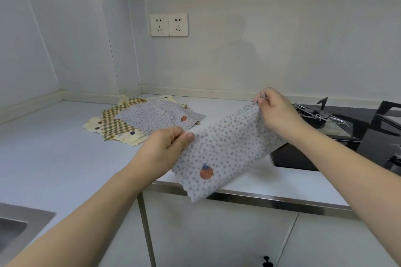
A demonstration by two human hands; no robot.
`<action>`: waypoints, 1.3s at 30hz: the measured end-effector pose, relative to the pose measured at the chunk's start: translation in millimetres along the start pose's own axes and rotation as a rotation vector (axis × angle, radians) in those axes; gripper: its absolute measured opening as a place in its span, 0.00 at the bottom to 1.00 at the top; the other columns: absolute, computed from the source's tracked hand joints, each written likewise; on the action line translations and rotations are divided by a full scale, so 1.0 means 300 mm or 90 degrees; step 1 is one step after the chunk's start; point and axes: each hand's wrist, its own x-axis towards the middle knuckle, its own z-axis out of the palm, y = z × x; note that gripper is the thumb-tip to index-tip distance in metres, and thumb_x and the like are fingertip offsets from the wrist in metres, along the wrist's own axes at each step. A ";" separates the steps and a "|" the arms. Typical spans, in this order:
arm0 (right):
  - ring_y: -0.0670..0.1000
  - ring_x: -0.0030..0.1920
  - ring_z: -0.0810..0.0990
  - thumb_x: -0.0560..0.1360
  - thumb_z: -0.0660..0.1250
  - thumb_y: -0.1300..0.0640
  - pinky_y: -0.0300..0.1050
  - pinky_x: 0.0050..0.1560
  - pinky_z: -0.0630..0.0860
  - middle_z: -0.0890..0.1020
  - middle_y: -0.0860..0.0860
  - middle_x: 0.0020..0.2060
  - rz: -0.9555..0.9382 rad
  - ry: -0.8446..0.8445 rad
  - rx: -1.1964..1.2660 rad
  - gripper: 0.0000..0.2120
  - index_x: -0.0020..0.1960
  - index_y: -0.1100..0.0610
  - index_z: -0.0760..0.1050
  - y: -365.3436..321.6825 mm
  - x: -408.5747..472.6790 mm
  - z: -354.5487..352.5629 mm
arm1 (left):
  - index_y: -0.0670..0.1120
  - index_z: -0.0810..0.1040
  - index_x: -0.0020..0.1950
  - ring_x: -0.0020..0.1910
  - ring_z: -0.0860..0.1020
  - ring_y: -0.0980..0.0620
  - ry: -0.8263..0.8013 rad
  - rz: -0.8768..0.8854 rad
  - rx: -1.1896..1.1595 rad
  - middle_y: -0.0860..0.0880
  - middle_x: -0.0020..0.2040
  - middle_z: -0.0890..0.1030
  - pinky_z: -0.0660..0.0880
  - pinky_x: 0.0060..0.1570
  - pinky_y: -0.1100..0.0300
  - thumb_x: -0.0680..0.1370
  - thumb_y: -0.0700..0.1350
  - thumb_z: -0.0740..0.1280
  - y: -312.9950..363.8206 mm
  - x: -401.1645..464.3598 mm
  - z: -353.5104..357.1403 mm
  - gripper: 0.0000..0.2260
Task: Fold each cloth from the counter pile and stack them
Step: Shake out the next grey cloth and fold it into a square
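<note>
Holding a dotted cloth [225, 154] up in the air over the near edge of the counter [54, 147], both hands pinching it. Left hand [165, 149] has thumb and fingers closed on the near-left corner, right hand [275, 110] pinches the far-right corner up higher. So the cloth's long axis runs diagonally from near-left and low to far-right and high, with the bottom edge hanging loose below the counter lip and a little strawberry print [206, 171] facing me. Looks like it's stretched out, maybe already doubled once, can't really tell from here.

What the next move turns on, I'd guess: the left hand is the nearer and lower one, the right is farther and higher, so to fold it the two ends need to come together, or the whole thing gets laid flat on the bare counter just under it.

Further back and to the left is the pile [138, 121] of unfolded cloths, lying flat and overlapping: another dotted one on top, checked ones and pale yellow ones underneath. It's well apart from both hands, closer to the left. No folded stack visible anywhere.

Off to the right is a black hob [347, 136], near-left a sink [23, 219], and on the far wall sockets [168, 25]
</note>
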 end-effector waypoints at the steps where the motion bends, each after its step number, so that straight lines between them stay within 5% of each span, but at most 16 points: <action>1: 0.46 0.43 0.72 0.82 0.54 0.59 0.41 0.41 0.64 0.75 0.46 0.44 -0.006 -0.001 -0.038 0.09 0.50 0.55 0.72 -0.002 0.019 0.022 | 0.46 0.76 0.40 0.30 0.73 0.53 -0.021 -0.012 0.003 0.44 0.34 0.77 0.72 0.32 0.52 0.79 0.56 0.63 -0.019 0.000 0.005 0.16; 5: 0.56 0.57 0.73 0.80 0.56 0.59 0.49 0.54 0.69 0.75 0.54 0.56 -0.033 -0.040 -0.248 0.09 0.57 0.57 0.72 0.038 0.062 0.165 | 0.53 0.75 0.44 0.35 0.77 0.51 -0.060 -0.065 0.165 0.50 0.34 0.79 0.74 0.38 0.50 0.80 0.56 0.61 -0.120 -0.014 0.033 0.11; 8: 0.58 0.63 0.68 0.80 0.57 0.52 0.54 0.61 0.66 0.69 0.56 0.65 -0.069 -0.074 -0.415 0.19 0.69 0.56 0.64 0.048 0.004 0.301 | 0.53 0.74 0.48 0.40 0.77 0.51 -0.018 -0.061 0.309 0.53 0.38 0.79 0.71 0.38 0.55 0.83 0.55 0.55 -0.164 -0.020 0.056 0.12; 13: 0.54 0.75 0.55 0.81 0.43 0.39 0.54 0.73 0.51 0.58 0.51 0.76 -0.030 -0.348 -0.372 0.27 0.76 0.49 0.56 0.080 -0.100 0.405 | 0.47 0.75 0.47 0.42 0.77 0.47 0.008 -0.078 0.335 0.49 0.40 0.80 0.71 0.38 0.55 0.83 0.53 0.55 -0.190 0.006 0.077 0.14; 17: 0.52 0.77 0.42 0.79 0.39 0.36 0.55 0.75 0.40 0.45 0.48 0.78 0.015 -0.430 -0.403 0.30 0.78 0.46 0.45 0.121 -0.054 0.400 | 0.47 0.70 0.35 0.34 0.74 0.49 0.044 -0.135 0.356 0.50 0.32 0.75 0.64 0.30 0.57 0.81 0.57 0.58 -0.203 0.016 0.061 0.19; 27: 0.51 0.77 0.40 0.80 0.41 0.37 0.56 0.75 0.37 0.40 0.51 0.78 -0.023 -0.355 -0.390 0.32 0.79 0.51 0.42 0.105 -0.060 0.383 | 0.50 0.74 0.41 0.36 0.76 0.51 0.018 -0.199 0.231 0.52 0.34 0.77 0.71 0.37 0.56 0.80 0.54 0.62 -0.212 0.019 0.031 0.11; 34: 0.50 0.77 0.43 0.79 0.40 0.36 0.55 0.75 0.40 0.44 0.50 0.78 -0.028 -0.455 -0.434 0.33 0.79 0.51 0.44 0.132 -0.040 0.375 | 0.54 0.75 0.48 0.35 0.75 0.53 0.019 -0.212 0.213 0.55 0.35 0.76 0.68 0.35 0.57 0.80 0.49 0.59 -0.204 0.023 0.032 0.05; 39: 0.54 0.73 0.59 0.81 0.48 0.42 0.56 0.72 0.57 0.60 0.52 0.75 -0.158 -0.249 -0.364 0.26 0.75 0.54 0.60 -0.011 -0.134 0.367 | 0.55 0.74 0.51 0.36 0.75 0.52 0.015 -0.232 0.176 0.55 0.36 0.77 0.69 0.38 0.55 0.80 0.45 0.57 -0.203 0.023 0.026 0.07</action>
